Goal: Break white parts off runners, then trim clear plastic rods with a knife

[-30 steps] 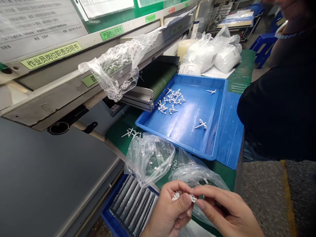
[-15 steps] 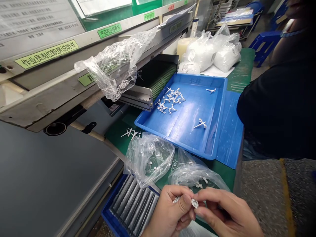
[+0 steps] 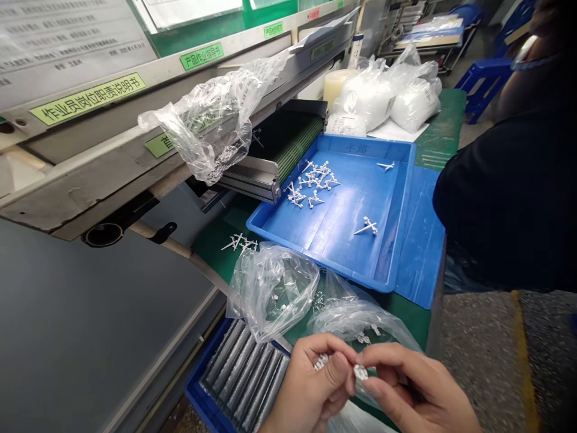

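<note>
My left hand [image 3: 318, 382] is closed, with small white plastic pieces [image 3: 321, 361] showing inside its curled fingers. Beside its thumb tip, a small white plastic part [image 3: 360, 372] is pinched between the thumb and forefinger of my right hand [image 3: 415, 385]. The fingertips of both hands almost meet at this part. Just beyond them lies an open clear plastic bag [image 3: 374, 319] with a few white pieces in it. A second clear bag [image 3: 274, 282] rests to its left, also with small white pieces inside.
A blue tray [image 3: 311, 240] holds white branched plastic parts [image 3: 315, 177]. More branched parts [image 3: 241, 242] lie on the green table. Beyond are a conveyor belt [image 3: 300, 144] and full plastic bags [image 3: 374, 96]. Lower left, a blue bin holds grey wrapped rolls [image 3: 243, 373]. Another person [image 3: 509, 192] sits at the right.
The white part at my right fingertips has turned a little and shifted slightly right. The white pieces in my left hand show more. The tray and bags stay put.
</note>
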Demonstrator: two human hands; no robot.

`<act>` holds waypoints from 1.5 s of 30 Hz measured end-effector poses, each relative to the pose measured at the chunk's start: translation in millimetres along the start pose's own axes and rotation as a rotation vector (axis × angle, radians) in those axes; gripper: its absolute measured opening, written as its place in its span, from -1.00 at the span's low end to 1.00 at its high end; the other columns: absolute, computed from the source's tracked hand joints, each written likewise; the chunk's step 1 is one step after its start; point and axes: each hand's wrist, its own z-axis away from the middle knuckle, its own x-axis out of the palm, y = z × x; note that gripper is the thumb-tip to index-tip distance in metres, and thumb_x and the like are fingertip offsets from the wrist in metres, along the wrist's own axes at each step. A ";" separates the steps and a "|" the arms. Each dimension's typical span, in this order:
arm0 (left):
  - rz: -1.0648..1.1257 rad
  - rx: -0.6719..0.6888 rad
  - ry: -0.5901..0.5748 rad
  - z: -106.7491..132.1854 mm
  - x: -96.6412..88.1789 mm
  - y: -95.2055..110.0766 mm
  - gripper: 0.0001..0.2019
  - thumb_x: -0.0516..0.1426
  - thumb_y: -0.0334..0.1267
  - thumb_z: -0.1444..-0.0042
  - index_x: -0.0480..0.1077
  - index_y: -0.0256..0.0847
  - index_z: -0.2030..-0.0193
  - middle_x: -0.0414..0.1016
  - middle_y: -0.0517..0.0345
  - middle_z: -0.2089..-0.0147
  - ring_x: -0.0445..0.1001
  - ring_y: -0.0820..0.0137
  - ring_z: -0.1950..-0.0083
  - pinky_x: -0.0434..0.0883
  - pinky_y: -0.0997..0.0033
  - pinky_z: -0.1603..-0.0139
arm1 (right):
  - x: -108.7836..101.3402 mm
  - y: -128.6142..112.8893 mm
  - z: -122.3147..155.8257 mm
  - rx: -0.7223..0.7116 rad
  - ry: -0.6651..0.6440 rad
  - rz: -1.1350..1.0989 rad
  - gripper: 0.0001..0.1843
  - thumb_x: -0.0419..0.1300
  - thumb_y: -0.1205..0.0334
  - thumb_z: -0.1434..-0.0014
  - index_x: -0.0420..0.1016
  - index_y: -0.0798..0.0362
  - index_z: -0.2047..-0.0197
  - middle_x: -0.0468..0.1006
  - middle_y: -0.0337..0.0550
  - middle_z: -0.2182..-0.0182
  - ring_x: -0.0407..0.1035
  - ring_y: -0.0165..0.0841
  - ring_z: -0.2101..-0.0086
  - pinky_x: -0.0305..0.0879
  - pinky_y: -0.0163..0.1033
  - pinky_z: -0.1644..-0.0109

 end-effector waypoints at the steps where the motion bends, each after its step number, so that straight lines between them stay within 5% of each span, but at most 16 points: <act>1: 0.023 -0.003 0.047 -1.2 0.3 2.1 -0.79 0.21 -0.17 0.00 0.46 -0.33 0.40 0.30 0.25 0.63 -0.05 0.74 0.75 -0.13 0.75 0.84 | -1.0 2.2 -0.4 0.032 -0.008 -0.013 -0.87 0.05 0.15 -0.21 0.37 -0.01 0.27 0.30 -0.38 0.70 0.18 -0.48 0.71 0.15 -0.42 0.66; 6: 0.267 -0.091 0.300 -7.9 -1.8 10.0 -0.80 0.06 -0.31 -0.14 0.42 -0.37 0.42 0.31 0.19 0.56 0.07 0.70 0.69 -0.01 0.77 0.80 | -2.6 12.5 -26.1 0.203 -0.071 0.095 -0.84 0.03 0.14 -0.22 0.35 0.00 0.31 0.10 -0.42 0.70 0.11 -0.48 0.69 0.06 -0.40 0.64; 10: 0.370 -0.176 0.383 -11.3 -1.3 5.6 -0.75 0.01 -0.35 -0.16 0.42 -0.39 0.46 0.35 0.14 0.57 0.25 0.62 0.66 0.14 0.71 0.75 | 8.5 9.5 -62.8 0.120 -0.116 0.230 -0.84 0.04 0.20 -0.21 0.40 0.03 0.20 0.27 -0.37 0.66 0.24 -0.46 0.63 0.16 -0.39 0.54; 13: 0.422 -0.087 0.348 -10.8 2.3 4.4 -0.72 -0.02 -0.33 -0.20 0.47 -0.40 0.37 0.50 -0.01 0.41 0.48 0.45 0.39 0.42 0.54 0.37 | 13.5 2.1 -75.4 0.022 -0.125 0.259 -0.77 0.02 0.26 -0.23 0.38 0.07 0.08 0.48 -0.24 0.51 0.38 -0.42 0.52 0.24 -0.37 0.47; 15: 0.452 -0.047 0.271 -9.5 3.9 6.8 -0.66 -0.08 -0.29 -0.24 0.48 -0.40 0.30 0.54 -0.05 0.31 0.50 0.38 0.23 0.41 0.41 0.15 | 11.3 -1.4 -72.2 -0.049 -0.144 0.248 -0.78 -0.03 0.29 -0.24 0.39 0.05 0.12 0.52 -0.19 0.45 0.41 -0.42 0.48 0.25 -0.38 0.44; 24: 0.421 -0.174 0.193 -9.1 -0.7 14.8 -0.52 -0.15 -0.14 -0.25 0.36 -0.52 -0.01 0.50 -0.21 0.14 0.47 0.28 0.12 0.30 0.33 0.01 | 4.1 15.2 -38.2 -0.253 -0.404 0.479 -0.73 -0.10 0.36 -0.26 0.35 0.06 0.41 0.44 -0.23 0.57 0.32 -0.43 0.60 0.12 -0.34 0.55; 28: 0.359 -0.124 0.208 -6.4 2.0 14.6 -0.70 0.01 -0.26 -0.18 0.46 -0.43 0.13 0.50 -0.06 0.24 0.45 0.39 0.20 0.31 0.47 0.08 | 3.7 13.2 -38.2 -0.221 -0.272 0.311 -0.80 -0.04 0.36 -0.24 0.39 0.04 0.27 0.49 -0.24 0.51 0.38 -0.44 0.53 0.20 -0.36 0.48; 31: 0.247 -0.072 0.192 -3.8 2.4 12.8 -0.87 0.18 -0.33 -0.03 0.50 -0.37 0.32 0.42 0.10 0.43 0.36 0.53 0.41 0.29 0.62 0.38 | 0.5 6.7 -38.4 -0.136 -0.192 0.168 -0.86 0.01 0.33 -0.23 0.39 0.02 0.21 0.51 -0.28 0.50 0.40 -0.46 0.50 0.24 -0.39 0.43; 34: 0.203 -0.090 0.143 -2.3 -0.9 9.3 -0.82 0.28 -0.28 0.08 0.46 -0.40 0.45 0.29 0.21 0.58 0.18 0.63 0.57 0.10 0.68 0.59 | -0.2 1.4 -37.3 -0.132 -0.116 0.125 -0.90 0.07 0.31 -0.21 0.38 0.03 0.32 0.44 -0.34 0.59 0.33 -0.50 0.60 0.21 -0.41 0.51; 45: 0.151 0.012 0.093 0.2 -2.3 6.0 -0.78 0.35 -0.27 0.21 0.47 -0.34 0.43 0.35 0.21 0.50 0.22 0.68 0.60 0.05 0.68 0.64 | 3.6 -2.8 -31.1 -0.221 0.012 0.105 -0.85 0.07 0.18 -0.23 0.40 0.04 0.30 0.28 -0.39 0.71 0.17 -0.51 0.72 0.11 -0.41 0.67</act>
